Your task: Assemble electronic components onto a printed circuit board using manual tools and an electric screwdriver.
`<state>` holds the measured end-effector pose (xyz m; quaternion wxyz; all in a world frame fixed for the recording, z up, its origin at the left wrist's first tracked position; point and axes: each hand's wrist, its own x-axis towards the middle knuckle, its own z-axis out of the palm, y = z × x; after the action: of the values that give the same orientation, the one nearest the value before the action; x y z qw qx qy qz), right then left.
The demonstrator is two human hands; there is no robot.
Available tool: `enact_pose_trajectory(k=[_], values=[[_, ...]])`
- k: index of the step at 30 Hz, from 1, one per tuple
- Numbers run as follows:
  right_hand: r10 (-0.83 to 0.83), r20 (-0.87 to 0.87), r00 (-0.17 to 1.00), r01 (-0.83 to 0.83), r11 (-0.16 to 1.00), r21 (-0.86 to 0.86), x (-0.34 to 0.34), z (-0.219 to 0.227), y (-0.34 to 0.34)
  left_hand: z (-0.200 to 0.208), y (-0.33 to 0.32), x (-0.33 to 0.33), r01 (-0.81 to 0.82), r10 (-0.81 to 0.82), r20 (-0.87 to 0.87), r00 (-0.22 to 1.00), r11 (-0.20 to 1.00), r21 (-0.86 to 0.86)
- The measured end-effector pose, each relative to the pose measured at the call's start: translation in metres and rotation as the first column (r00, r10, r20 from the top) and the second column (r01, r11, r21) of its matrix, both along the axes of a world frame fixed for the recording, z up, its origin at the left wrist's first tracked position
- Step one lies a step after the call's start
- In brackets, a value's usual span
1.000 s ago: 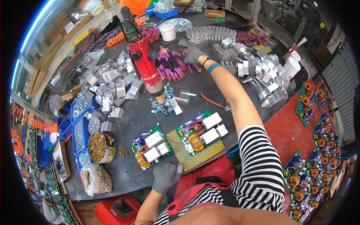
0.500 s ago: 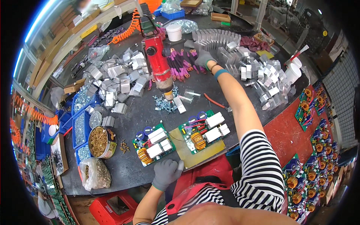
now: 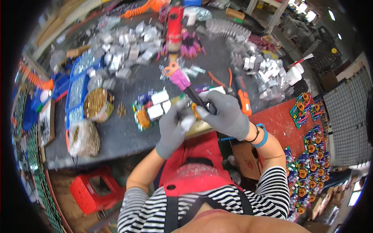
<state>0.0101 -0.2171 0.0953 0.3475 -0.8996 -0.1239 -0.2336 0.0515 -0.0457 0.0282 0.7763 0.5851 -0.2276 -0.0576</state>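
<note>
My gloved right hand (image 3: pixel 227 112) is closed round a short black cable (image 3: pixel 193 95) with a pink-purple sleeve and a copper ring lug at its raised end. Close beside it, my gloved left hand (image 3: pixel 171 130) has bent fingers smeared by motion; whether they hold anything is unclear. Under both hands a green circuit board with a copper-wound coil (image 3: pixel 195 110) is mostly covered, resting by a yellowish plate (image 3: pixel 200 127). Left of it lies a second circuit board (image 3: pixel 143 118) with white heat sinks. A red power screwdriver (image 3: pixel 175 29) hangs beyond, over blue-grey screws.
Heat sinks (image 3: pixel 134 40) pile up at the far left, and more (image 3: pixel 268 73) at the right. Pink-sleeved cables (image 3: pixel 191 44) lie at the back. Blue screw bins (image 3: pixel 77 91) and a tub of brass-coloured parts (image 3: pixel 99 105) line the left. An orange-handled tool (image 3: pixel 243 101) lies right.
My right hand has come back from the cable pile with one cable. My left hand has risen from the table edge to meet it. The view has shifted, and an orange-handled tool now shows.
</note>
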Motion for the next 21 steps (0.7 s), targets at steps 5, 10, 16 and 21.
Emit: enact_pose_trajectory(k=[5, 10, 16, 21], values=[[0.227, -0.073, 0.971, -0.225, 0.974, 0.023, -0.003, -0.026, 0.043, -0.016, 0.043, -0.021, -0.176, 0.139, -0.26, 0.956, 0.976, -0.127], [0.053, 0.315, 0.948, 0.062, 0.937, -0.344, 0.012, -0.068, 0.052, -0.068, 0.133, 0.002, -0.582, 0.54, -0.347, 0.767, 0.813, -0.022], [0.129, 0.227, 0.965, 0.042, 0.781, -0.623, -0.002, -0.132, 0.091, -0.081, 0.174, 0.019, -0.669, 0.636, -0.428, 0.642, 0.738, 0.094], [0.004, 0.138, 0.99, 0.083, 0.779, -0.621, 0.008, -0.154, 0.094, -0.079, 0.188, 0.033, -0.592, 0.602, -0.484, 0.635, 0.782, 0.195]])
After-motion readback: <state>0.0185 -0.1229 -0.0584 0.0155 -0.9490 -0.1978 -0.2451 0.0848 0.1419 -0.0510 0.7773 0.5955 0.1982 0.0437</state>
